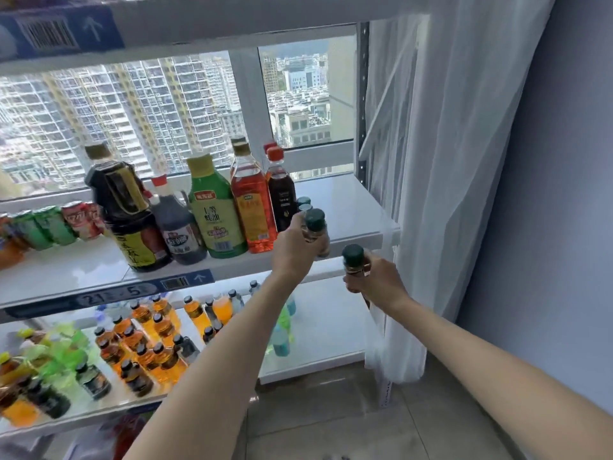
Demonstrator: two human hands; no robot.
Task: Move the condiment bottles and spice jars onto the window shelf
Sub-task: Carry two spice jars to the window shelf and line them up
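Right hand [376, 277] grips 1 green-capped spice jar [353, 260] (below shelf edge). Left hand [293, 249] grips another jar [315, 229] over window shelf [351, 207].

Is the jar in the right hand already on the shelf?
No. The right hand grips the jar below the shelf.

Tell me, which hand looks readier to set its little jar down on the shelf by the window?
The left hand. Its jar is already up over the shelf, beside the bottles. The right hand holds its jar lower, in front of the shelf edge.
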